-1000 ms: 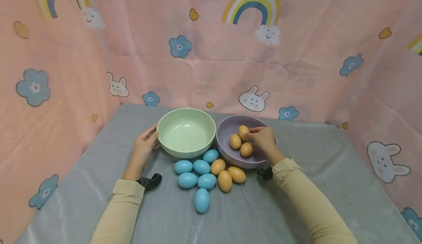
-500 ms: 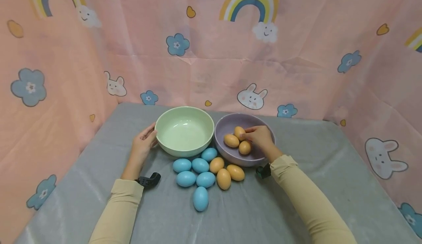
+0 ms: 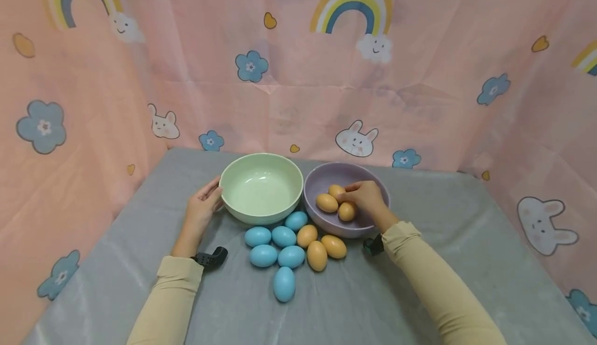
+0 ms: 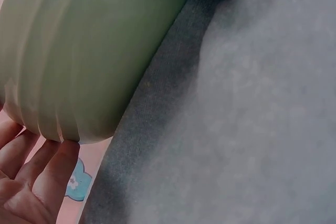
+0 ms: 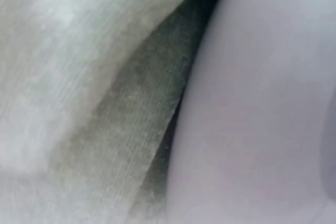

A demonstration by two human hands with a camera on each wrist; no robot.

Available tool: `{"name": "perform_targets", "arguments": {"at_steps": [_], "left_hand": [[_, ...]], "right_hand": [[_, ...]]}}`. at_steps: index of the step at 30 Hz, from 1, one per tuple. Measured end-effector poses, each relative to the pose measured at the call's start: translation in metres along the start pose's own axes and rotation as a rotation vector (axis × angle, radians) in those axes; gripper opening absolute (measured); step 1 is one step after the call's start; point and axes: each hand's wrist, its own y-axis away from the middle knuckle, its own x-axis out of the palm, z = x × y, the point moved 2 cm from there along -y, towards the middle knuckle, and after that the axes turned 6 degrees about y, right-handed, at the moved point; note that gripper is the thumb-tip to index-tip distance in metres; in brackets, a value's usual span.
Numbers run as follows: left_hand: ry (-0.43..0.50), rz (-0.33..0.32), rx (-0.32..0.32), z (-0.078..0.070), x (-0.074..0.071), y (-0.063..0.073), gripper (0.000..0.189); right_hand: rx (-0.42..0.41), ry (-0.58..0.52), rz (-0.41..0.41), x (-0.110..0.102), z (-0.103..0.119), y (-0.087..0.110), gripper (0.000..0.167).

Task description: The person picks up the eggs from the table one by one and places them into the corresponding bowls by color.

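My left hand (image 3: 202, 209) rests its fingertips against the outer left side of the light green bowl (image 3: 261, 187); in the left wrist view the fingers (image 4: 56, 169) lie fairly straight along the bowl's ridged wall (image 4: 105, 51). Inside the purple bowl (image 3: 322, 175), my right hand (image 3: 368, 198) pinches an orange egg (image 3: 335, 191) at its right end, low among two others. Those are an orange egg (image 3: 326, 203) to the left and another orange egg (image 3: 347, 212) nearer the front. Only the bowl's outer wall (image 5: 252, 108) and the cloth show in the right wrist view.
Several blue eggs (image 3: 263, 256) lie in front of the green bowl. Beside them, before the purple bowl, are three more orange eggs (image 3: 317, 256). Grey cloth (image 3: 224, 314) covers the table, and a pink patterned curtain (image 3: 298, 96) hangs behind and at both sides.
My right hand has lowered the orange egg and moved it slightly left in the purple bowl. The left egg there has shifted a little left. My left hand stays at the green bowl.
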Motion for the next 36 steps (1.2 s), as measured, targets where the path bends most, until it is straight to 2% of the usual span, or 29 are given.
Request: {"name": "perform_targets", "arguments": {"at_steps": [4, 7, 14, 18, 23, 29, 36], "left_hand": [[-0.008, 0.013, -0.007, -0.001, 0.0, -0.001, 0.05], [-0.008, 0.019, -0.012, -0.002, 0.0, 0.0, 0.051], [0.004, 0.027, -0.01, -0.003, 0.002, 0.0, 0.051], [-0.003, 0.021, -0.02, -0.002, 0.002, 0.001, 0.051], [-0.006, 0.003, -0.01, -0.002, 0.001, 0.001, 0.049], [0.007, 0.007, -0.002, -0.002, 0.001, 0.001, 0.049], [0.005, 0.008, -0.015, -0.001, 0.0, 0.0, 0.05]], "right_hand": [[-0.002, -0.017, -0.051, -0.004, 0.001, 0.002, 0.051], [-0.023, -0.037, -0.057, -0.009, 0.004, 0.01, 0.052], [-0.07, -0.27, 0.047, -0.023, 0.017, 0.049, 0.058], [-0.104, -0.305, 0.067, -0.026, 0.02, 0.074, 0.059], [-0.126, -0.362, 0.071, -0.023, 0.019, 0.094, 0.058], [-0.114, -0.475, 0.116, -0.015, 0.02, 0.117, 0.062], [-0.088, -0.523, 0.183, -0.004, 0.02, 0.14, 0.05]]}}
